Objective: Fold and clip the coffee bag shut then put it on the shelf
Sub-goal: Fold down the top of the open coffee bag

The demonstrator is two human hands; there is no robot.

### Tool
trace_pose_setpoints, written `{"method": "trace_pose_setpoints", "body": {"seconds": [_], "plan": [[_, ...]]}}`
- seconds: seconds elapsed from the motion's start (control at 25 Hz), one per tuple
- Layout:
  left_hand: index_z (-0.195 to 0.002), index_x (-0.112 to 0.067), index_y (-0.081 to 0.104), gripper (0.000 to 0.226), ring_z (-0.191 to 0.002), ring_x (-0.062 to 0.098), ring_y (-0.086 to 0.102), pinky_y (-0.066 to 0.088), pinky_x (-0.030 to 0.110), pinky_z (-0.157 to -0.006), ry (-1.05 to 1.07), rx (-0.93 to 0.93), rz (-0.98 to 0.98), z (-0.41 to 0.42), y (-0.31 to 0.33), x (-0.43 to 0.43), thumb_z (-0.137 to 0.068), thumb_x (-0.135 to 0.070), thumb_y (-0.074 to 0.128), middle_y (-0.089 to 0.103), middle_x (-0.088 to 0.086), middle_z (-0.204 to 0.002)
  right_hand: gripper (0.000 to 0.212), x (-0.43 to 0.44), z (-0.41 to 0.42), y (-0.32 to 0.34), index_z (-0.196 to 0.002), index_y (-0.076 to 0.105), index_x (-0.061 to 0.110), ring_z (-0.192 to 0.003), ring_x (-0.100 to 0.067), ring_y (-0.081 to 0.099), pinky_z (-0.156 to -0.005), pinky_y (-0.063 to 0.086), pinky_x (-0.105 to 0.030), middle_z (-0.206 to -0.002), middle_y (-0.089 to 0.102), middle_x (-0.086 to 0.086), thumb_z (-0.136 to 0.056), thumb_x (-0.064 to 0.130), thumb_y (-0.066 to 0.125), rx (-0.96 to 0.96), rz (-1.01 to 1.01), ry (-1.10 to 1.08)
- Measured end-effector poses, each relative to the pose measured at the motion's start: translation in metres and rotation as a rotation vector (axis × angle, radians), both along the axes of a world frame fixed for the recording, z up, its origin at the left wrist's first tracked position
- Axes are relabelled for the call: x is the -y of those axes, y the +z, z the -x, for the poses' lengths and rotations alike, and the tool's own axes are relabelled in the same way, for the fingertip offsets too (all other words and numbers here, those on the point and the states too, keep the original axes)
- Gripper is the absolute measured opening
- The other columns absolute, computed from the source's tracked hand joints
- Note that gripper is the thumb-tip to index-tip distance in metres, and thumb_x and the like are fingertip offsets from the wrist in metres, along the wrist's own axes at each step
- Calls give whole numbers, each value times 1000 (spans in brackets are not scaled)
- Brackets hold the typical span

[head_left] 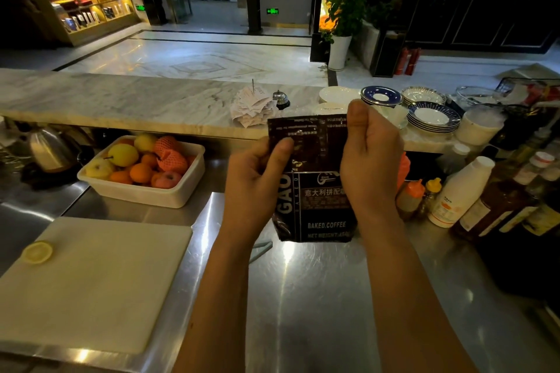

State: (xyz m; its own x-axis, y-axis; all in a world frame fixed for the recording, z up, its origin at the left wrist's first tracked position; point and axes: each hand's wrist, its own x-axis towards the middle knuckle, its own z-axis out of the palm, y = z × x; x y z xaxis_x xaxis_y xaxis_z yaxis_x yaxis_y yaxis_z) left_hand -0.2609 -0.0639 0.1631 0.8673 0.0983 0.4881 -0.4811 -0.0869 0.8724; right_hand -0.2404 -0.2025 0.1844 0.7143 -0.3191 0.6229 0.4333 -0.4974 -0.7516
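Bare forearms reach over the steel counter (318,297). Left hand (254,179) pinches the coffee bag (315,191) at its left edge; right hand (371,160) grips its folded top. Its bottom edge touches the counter, beside a fruit tub (181,194).

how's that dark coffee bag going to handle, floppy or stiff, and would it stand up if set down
The coffee bag probably handles floppy up top: its upper part creases and bends between the left hand and right hand. The lower part looks fuller, so likely bottom-heavy. Its glossy film may be a bit slick. It might stand on the steel counter, though that is uncertain.
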Motion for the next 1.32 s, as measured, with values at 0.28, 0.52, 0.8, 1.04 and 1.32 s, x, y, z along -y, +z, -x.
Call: {"method": "trace_pose_setpoints", "body": {"seconds": [0.28,0.52,0.8,1.04,1.32], "plan": [[-85,-27,67,25,-66,-2,68,51,16,-59,222,73,-12,-1,-4,-30,-99,-11,54,72,-23,-70,30,-4,9,-13,-107,64,13,-91,-11,73,-79,61,-38,-98,75,0,-88,35,60,-339,-183,599],[-100,-22,67,18,-88,7,74,57,20,-72,-43,-45,38,7,-4,-42,-82,-25,66,77,-17,-88,14,-19,2,-19,-96,69,9,-80,-12,73,-73,60,-44,-84,75,-1,-88,21,66,-126,-88,294],[-99,-13,71,16,-81,3,74,56,19,-69,103,-24,24,-1,-23,-55,-86,-3,69,75,-13,-82,8,-37,-2,-34,-93,69,10,-75,-10,73,-69,60,-34,-79,73,4,-87,14,69,-151,-135,384],[-100,-14,70,18,-82,1,73,57,20,-72,179,-58,-5,-2,-51,-88,-85,-3,70,72,-15,-86,17,-57,-7,-54,-106,66,13,-92,-14,73,-78,61,-33,-96,73,-1,-90,10,64,-258,-143,638],[-97,-17,72,13,-84,12,74,59,32,-74,221,-172,134,2,-96,-149,-87,-9,69,78,-14,-83,24,-73,-34,-115,-112,59,6,-96,-26,70,-89,57,-43,-107,70,-14,-98,23,51,-616,-224,495]]}}
